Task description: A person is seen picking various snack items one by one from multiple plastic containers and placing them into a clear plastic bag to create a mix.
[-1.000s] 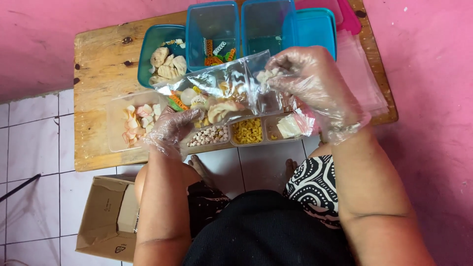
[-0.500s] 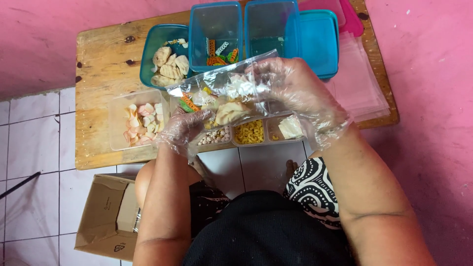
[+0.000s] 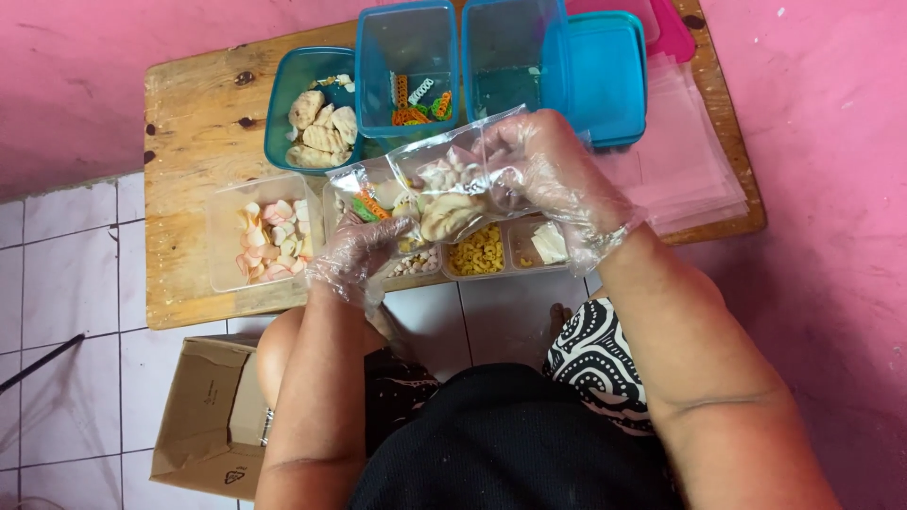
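Note:
Both my hands wear thin clear plastic gloves. My left hand [image 3: 354, 253] grips the lower end of a clear plastic bag [image 3: 425, 184] filled with mixed raw crackers: pale shells, orange and green pieces. My right hand [image 3: 548, 175] is pushed into the bag's open mouth with its fingers bunched among the crackers. The bag hangs over a clear divided tray [image 3: 515, 269] with yellow curls, small beige pellets and a white piece.
A wooden table [image 3: 194, 142] carries a clear tub of pink-white crackers [image 3: 265, 236], a teal tub of ridged shells [image 3: 321, 118], two tall blue tubs [image 3: 406, 66], blue lids [image 3: 605, 76] and a stack of clear bags [image 3: 685, 161]. An open cardboard box [image 3: 203, 416] sits on the tiled floor.
My right hand has moved left and down, deeper into the bag's mouth. The bag has been gathered shorter, and my left hand has shifted slightly right beneath it.

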